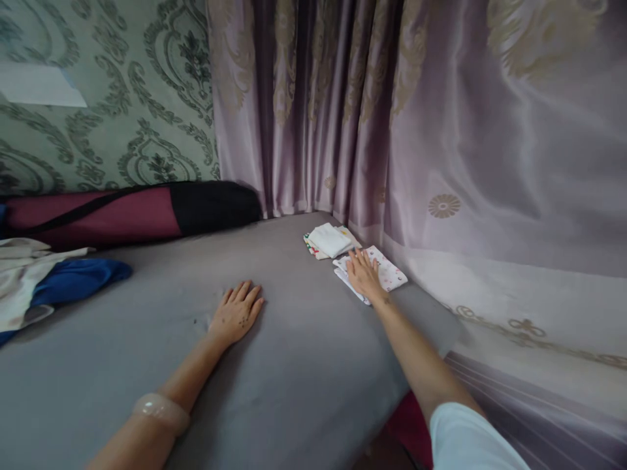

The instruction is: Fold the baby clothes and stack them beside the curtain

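Note:
My left hand (237,312) lies flat on the grey sheet (294,365), its fingers stretched out and nothing in it. Farther right, my right hand (363,274) rests with spread fingers on top of a folded white cloth (390,273) printed with small pink and dark marks. Just beyond that cloth sits a small stack: a plain white folded cloth (329,240) on top of a cream one with coloured print (311,247). The palm hides part of the printed white cloth.
A long maroon and black bag (210,207) lies along the patterned wall. At the left edge are rumpled clothes, a cream piece (17,287) and a blue one (81,279). Mauve curtains (313,117) hang behind and along the right side of the bed.

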The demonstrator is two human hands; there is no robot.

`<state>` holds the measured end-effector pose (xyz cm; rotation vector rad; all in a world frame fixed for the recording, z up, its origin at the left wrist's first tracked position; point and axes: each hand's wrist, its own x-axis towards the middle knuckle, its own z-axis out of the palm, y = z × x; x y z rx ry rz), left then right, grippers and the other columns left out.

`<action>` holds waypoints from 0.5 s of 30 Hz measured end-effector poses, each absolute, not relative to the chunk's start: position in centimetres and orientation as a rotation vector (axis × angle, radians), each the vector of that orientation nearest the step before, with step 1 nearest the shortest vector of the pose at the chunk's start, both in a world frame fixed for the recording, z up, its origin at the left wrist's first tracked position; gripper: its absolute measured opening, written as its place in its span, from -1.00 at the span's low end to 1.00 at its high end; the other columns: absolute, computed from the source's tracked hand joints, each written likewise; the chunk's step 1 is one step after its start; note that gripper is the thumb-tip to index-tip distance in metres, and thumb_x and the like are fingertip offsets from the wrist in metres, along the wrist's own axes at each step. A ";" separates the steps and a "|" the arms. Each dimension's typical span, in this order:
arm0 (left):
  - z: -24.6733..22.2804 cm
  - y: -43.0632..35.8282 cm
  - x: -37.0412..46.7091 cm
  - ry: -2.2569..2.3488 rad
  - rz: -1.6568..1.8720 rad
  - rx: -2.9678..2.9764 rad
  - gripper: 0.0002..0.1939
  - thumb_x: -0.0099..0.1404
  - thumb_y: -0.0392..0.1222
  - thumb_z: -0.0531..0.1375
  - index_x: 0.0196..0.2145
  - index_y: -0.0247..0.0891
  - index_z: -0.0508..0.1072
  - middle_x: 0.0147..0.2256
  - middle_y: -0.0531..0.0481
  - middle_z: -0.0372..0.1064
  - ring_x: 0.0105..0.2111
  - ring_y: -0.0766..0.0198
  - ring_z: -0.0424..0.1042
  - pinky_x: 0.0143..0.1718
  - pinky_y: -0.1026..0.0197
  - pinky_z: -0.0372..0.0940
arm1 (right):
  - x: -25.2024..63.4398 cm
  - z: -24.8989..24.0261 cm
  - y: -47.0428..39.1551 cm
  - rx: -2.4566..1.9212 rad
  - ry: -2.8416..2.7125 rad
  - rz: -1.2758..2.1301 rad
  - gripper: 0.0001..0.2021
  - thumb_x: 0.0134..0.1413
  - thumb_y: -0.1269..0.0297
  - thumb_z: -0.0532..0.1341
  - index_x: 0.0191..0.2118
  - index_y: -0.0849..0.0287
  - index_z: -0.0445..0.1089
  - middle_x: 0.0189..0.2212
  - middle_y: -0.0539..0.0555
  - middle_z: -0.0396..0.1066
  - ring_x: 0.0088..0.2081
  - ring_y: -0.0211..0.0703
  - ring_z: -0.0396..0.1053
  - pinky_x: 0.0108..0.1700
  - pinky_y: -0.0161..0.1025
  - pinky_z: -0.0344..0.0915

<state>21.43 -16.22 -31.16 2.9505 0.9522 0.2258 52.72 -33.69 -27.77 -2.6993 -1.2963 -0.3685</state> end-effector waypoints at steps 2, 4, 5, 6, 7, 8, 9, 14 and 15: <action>-31.2 -16.2 21.4 0.950 0.229 2.947 -0.46 0.43 0.00 -0.16 0.23 -0.27 0.24 0.27 -0.20 0.08 0.28 0.00 0.04 0.25 -0.07 -0.06 | 51.9 -28.6 -33.4 -2.742 -1.332 -0.273 -0.50 0.33 0.14 -0.16 0.30 0.13 0.06 0.32 0.16 -0.01 0.32 0.09 -0.13 0.23 0.17 -0.10; -31.2 -16.3 21.4 0.949 0.234 2.947 -0.46 0.43 0.01 -0.16 0.23 -0.26 0.24 0.27 -0.20 0.08 0.28 0.00 0.04 0.25 -0.07 -0.06 | 51.5 -29.2 -33.4 -2.768 -1.347 -0.244 -0.49 0.31 0.12 -0.12 0.30 0.13 0.05 0.32 0.17 -0.02 0.31 0.11 -0.10 0.22 0.16 -0.07; -31.2 -16.3 21.4 0.949 0.238 2.947 -0.46 0.43 0.01 -0.16 0.23 -0.26 0.24 0.27 -0.20 0.08 0.27 0.00 0.04 0.25 -0.07 -0.07 | 51.4 -29.4 -33.5 -2.776 -1.343 -0.249 -0.49 0.31 0.12 -0.11 0.31 0.13 0.04 0.32 0.17 -0.02 0.31 0.10 -0.09 0.22 0.16 -0.07; -31.2 -16.3 21.4 0.952 0.241 2.946 -0.46 0.43 0.01 -0.16 0.23 -0.26 0.24 0.27 -0.20 0.08 0.27 0.00 0.04 0.25 -0.07 -0.06 | 51.5 -29.5 -33.5 -2.784 -1.339 -0.249 -0.49 0.31 0.12 -0.11 0.31 0.13 0.04 0.32 0.18 -0.02 0.31 0.10 -0.09 0.22 0.15 -0.07; -31.2 -16.3 21.4 0.954 0.246 2.942 -0.46 0.43 0.01 -0.16 0.22 -0.26 0.24 0.27 -0.20 0.08 0.27 0.01 0.04 0.25 -0.07 -0.06 | 51.6 -29.5 -33.5 -2.790 -1.341 -0.245 -0.49 0.31 0.12 -0.12 0.31 0.13 0.03 0.32 0.17 -0.02 0.31 0.09 -0.09 0.23 0.15 -0.07; -31.1 -16.3 21.5 0.956 0.253 2.935 -0.47 0.43 0.01 -0.16 0.22 -0.25 0.24 0.27 -0.20 0.08 0.27 0.01 0.04 0.24 -0.07 -0.06 | 51.8 -29.3 -33.4 -2.795 -1.344 -0.228 -0.48 0.32 0.11 -0.12 0.32 0.13 0.02 0.33 0.17 -0.03 0.31 0.09 -0.09 0.23 0.15 -0.08; -31.1 -16.4 21.5 0.957 0.262 2.924 -0.47 0.43 0.01 -0.16 0.22 -0.25 0.24 0.27 -0.20 0.09 0.27 0.01 0.04 0.24 -0.07 -0.06 | 52.1 -29.2 -33.3 -2.798 -1.349 -0.194 -0.48 0.32 0.11 -0.13 0.32 0.12 0.02 0.33 0.16 -0.04 0.31 0.08 -0.09 0.23 0.16 -0.07; -30.4 -16.9 21.7 0.952 0.290 2.838 -0.45 0.42 0.05 -0.16 0.21 -0.25 0.25 0.27 -0.22 0.08 0.27 -0.01 0.04 0.24 -0.07 -0.06 | 53.6 -27.3 -33.7 -2.782 -1.251 -0.165 -0.50 0.35 0.20 -0.22 0.31 0.14 0.05 0.30 0.20 0.04 0.30 0.03 -0.03 0.19 0.14 0.05; -30.2 -17.0 21.7 0.948 0.296 2.825 -0.46 0.42 0.04 -0.16 0.21 -0.25 0.24 0.27 -0.22 0.08 0.27 -0.01 0.05 0.24 -0.07 -0.06 | 53.6 -26.9 -34.5 -2.741 -1.255 -0.333 -0.53 0.35 0.22 -0.20 0.28 0.12 0.11 0.27 0.22 0.09 0.28 0.07 0.02 0.18 0.17 0.07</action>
